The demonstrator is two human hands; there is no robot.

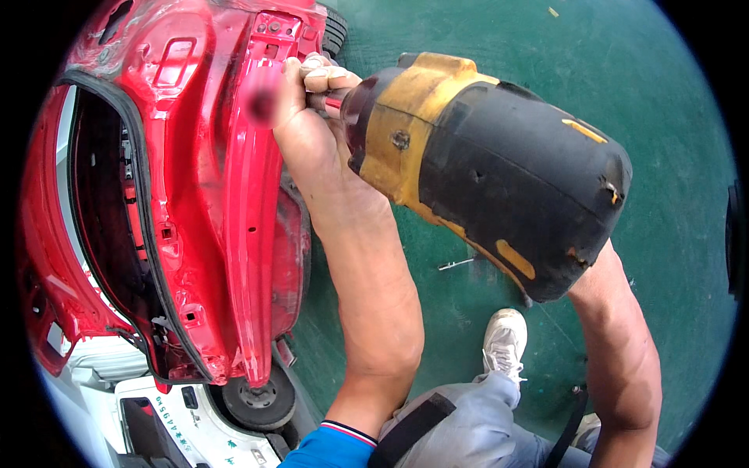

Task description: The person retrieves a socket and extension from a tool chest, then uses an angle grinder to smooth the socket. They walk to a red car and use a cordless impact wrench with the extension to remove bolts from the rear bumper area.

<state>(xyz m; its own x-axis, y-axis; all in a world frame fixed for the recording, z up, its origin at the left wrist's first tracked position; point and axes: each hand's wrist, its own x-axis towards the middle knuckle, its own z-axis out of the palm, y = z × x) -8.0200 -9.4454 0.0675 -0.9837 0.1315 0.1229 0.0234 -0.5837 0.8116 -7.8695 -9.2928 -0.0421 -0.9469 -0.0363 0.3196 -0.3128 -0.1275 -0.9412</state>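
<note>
A large impact wrench (499, 156) with a black and yellow worn cover fills the upper middle, its nose pointing left toward the red car body (257, 195). My left hand (316, 86) is closed around the socket (331, 104) at the wrench's nose, right beside the red metal edge. From the lower right, my right forearm (624, 351) runs up behind the wrench's rear end. The tool's body hides my right hand and its grip on the handle. A blurred patch covers the spot on the red metal by my left fingers.
The red body has a dark opening with a black rubber seal (148, 273) at left. Below it are a wheel (260, 402) and a white vehicle panel (160, 413). A small metal tool (456, 264) lies on the green floor (624, 47) near my white shoe (505, 343).
</note>
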